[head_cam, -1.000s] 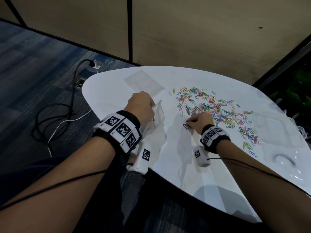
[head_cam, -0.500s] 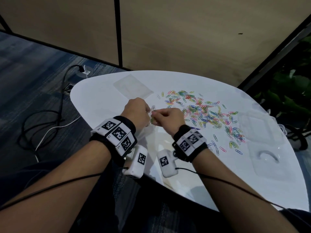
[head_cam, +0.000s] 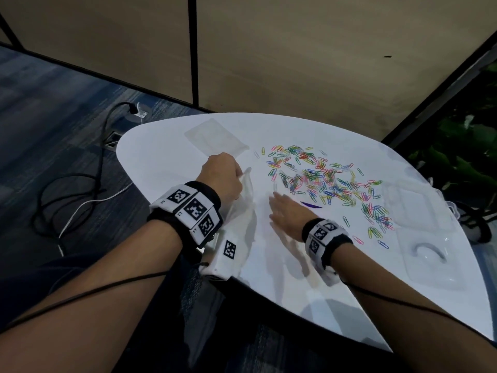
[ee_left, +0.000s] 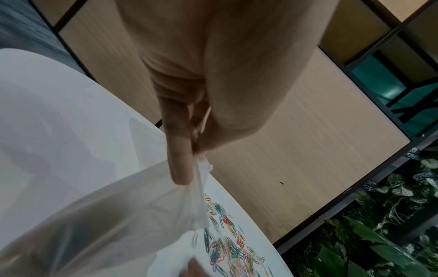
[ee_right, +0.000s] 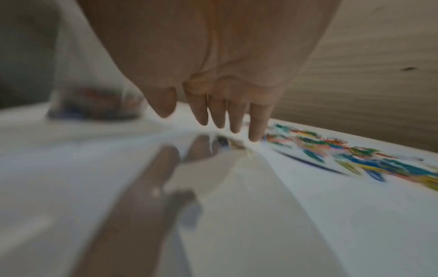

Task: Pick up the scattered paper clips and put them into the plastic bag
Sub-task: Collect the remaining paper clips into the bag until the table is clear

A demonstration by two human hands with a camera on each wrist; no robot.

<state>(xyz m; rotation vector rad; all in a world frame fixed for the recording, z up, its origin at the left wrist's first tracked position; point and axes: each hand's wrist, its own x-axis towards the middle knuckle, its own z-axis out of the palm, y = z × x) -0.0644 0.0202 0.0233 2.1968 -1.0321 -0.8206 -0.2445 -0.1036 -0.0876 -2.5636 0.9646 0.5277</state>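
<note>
Several coloured paper clips lie scattered over the white table, right of centre. My left hand pinches the top edge of a clear plastic bag and holds it up; the left wrist view shows the thumb and forefinger pinching the bag, with clips beyond. My right hand hovers low over the table between the bag and the clips, fingers straight and spread, holding nothing. The right wrist view is blurred; the bag's bottom holds coloured clips.
A second flat clear bag lies at the table's far left. Clear plastic trays sit at the right edge. Cables run over the carpet on the left. A beige partition wall stands behind, plants at right.
My right hand was pinching clips from the pile, brought them to the bag's mouth beside the left hand, and has now moved back right over the table with straight, empty fingers.
</note>
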